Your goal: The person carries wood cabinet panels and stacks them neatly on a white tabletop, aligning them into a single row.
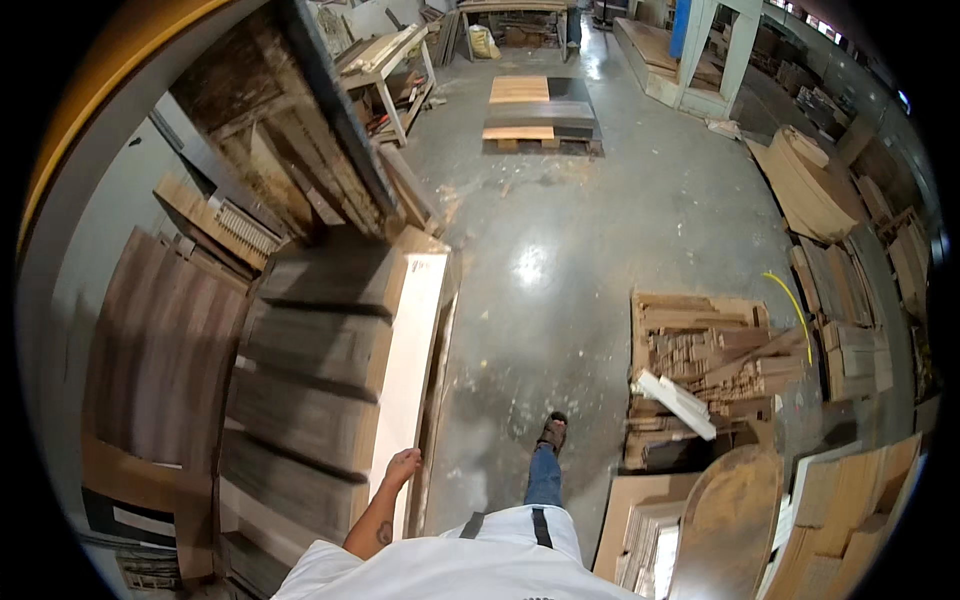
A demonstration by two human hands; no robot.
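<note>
white shirt [450, 560] fills the bottom edge of the frame, with a jeans-clad leg [543, 478] and a dark shoe [553, 432] extending up from it over the grey floor [530, 350]. left of the leg, the left hand [403, 467] has its fingers curled in front of the lower part of a long white board [410, 340]; whether it grips the board or only rests there cannot be told. that board runs upward left of centre, just beside dark grey-brown panels [312, 345]. the right hand is out of view, its state unknown. right of centre, wood offcuts [695, 345] lie heaped, white strips [677, 405] slanting across them. at top centre, light and dark boards [540, 108] lie on a pallet.
</note>
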